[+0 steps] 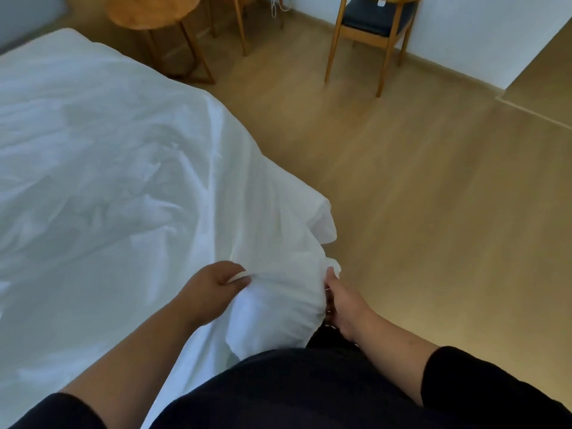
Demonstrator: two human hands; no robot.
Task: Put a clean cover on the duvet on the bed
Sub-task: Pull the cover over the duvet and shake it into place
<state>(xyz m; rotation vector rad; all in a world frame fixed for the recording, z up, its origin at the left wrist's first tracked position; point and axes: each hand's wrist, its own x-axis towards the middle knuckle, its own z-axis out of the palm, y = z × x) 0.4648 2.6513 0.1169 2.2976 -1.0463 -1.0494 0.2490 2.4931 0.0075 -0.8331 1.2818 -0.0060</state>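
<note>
Bedroom, domestic or guest lodging. Evidence: bed (93,168) draped in rumpled white bedding, at left; round wooden side table (153,10) beyond the bed's far corner; wooden chair (374,23) with dark seat against white wall; light wood-look floor (418,196).

A big white cover (102,168) lies rumpled over the bed and hangs off the near corner. The left hand (213,289) pinches a fold of it. The right hand (339,301) grips the bunched corner just beside it. Past the bed, a round wooden table (154,10) and a chair (374,23) stand on the tan floor (433,196).
</note>
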